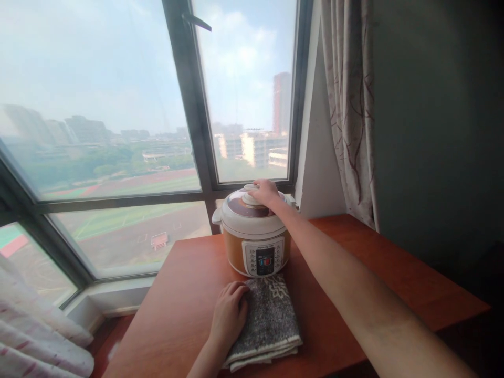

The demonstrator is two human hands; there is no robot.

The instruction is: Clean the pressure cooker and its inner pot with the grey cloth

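Lying at the far left edge, a white bedcover with pink stripes [35, 336] is being shown only in part, below the lower window pane. A large window [118, 105] with a dark frame is being filled by hazy sky, distant buildings and a sports field. Below it, a reddish wooden table [177, 294] is being used as the surface for everything in hand.

The left hand [229, 314] is being rested palm down on the left edge of a folded grey towel [268, 320], fingers curled loosely over the cloth; nothing is being pinched or lifted, so the hand is being kept flat rather than clenched. The towel is being kept on the table's near part, its far edge touching, or almost touching, the base of the cooker.

Just behind the towel, an electric pressure cooker [254, 239] with an orange body, a white lid and a front control panel is being kept upright near the table's far edge, close to the window. The right hand [265, 193] is being laid on top of the lid, fingers wrapped over the lid knob [250, 198]; the grasp is being closed around it, though how firmly cannot be told.

Further right, a patterned curtain [348, 105] is being hung beside a dark wall [437, 131].
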